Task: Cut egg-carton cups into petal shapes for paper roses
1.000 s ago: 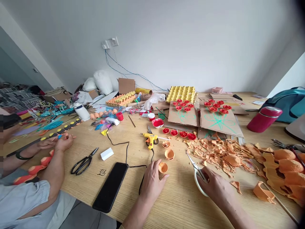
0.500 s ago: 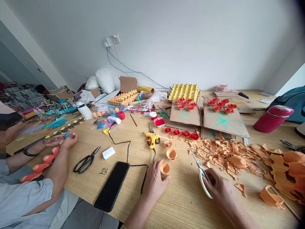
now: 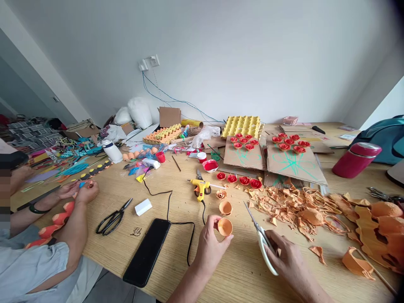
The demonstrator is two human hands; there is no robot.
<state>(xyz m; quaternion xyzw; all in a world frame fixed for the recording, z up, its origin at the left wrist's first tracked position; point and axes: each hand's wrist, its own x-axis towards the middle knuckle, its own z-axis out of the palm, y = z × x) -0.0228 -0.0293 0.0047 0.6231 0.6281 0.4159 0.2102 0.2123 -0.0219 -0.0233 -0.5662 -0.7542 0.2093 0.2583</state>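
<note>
My left hand (image 3: 211,244) is closed round a small orange egg-carton cup (image 3: 225,227), lifted a little off the wooden table (image 3: 240,273) with its opening turned toward me. My right hand (image 3: 285,254) grips white-handled scissors (image 3: 259,235), blades shut and pointing up-left toward the cup. Two more orange cups (image 3: 225,207) lie just beyond, next to a yellow glue gun (image 3: 200,187). A row of red paper roses (image 3: 239,179) sits behind them.
A black phone (image 3: 147,251) with a cable lies left of my hand, black scissors (image 3: 112,218) further left. Orange scraps (image 3: 299,204) and cut carton pieces (image 3: 378,223) pile up on the right. Cardboard sheets with roses (image 3: 293,160), a red flask (image 3: 356,160). Another person's hands (image 3: 80,191) work at left.
My left hand has lifted the orange cup off the table and tilted it toward me. My right hand with the scissors has shifted slightly, blades now angled at the cup.
</note>
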